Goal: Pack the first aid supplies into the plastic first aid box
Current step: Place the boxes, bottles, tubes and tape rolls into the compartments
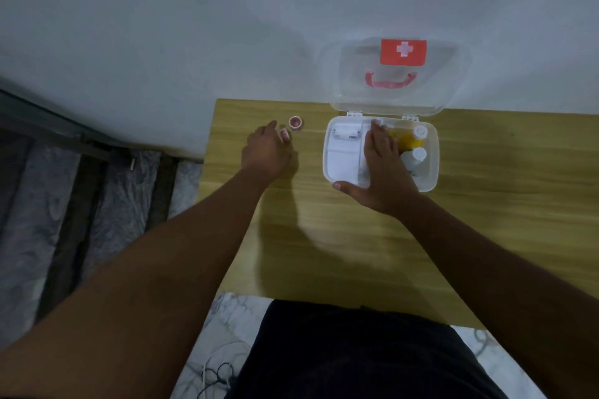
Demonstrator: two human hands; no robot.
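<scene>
The clear plastic first aid box (431, 172) stands open on the wooden table (324, 236), its lid (398, 74) with a red cross label and red handle leaning back against the wall. Inside lie a white tray (342, 152), a yellow bottle (410, 136) and a white bottle (415, 157). My right hand (384, 168) rests flat over the middle of the box, fingers reaching to its far edge, thumb at the near rim. My left hand (265, 152) is closed around a small red-and-white tape roll (284, 134). A second small roll (295, 122) stands just beyond it.
The table's left edge runs close to my left hand, with a dark bed frame and grey patterned bedding (113, 191) below. The grey wall (194, 26) rises directly behind the table. Cables (217, 372) lie on the floor near my dark clothing.
</scene>
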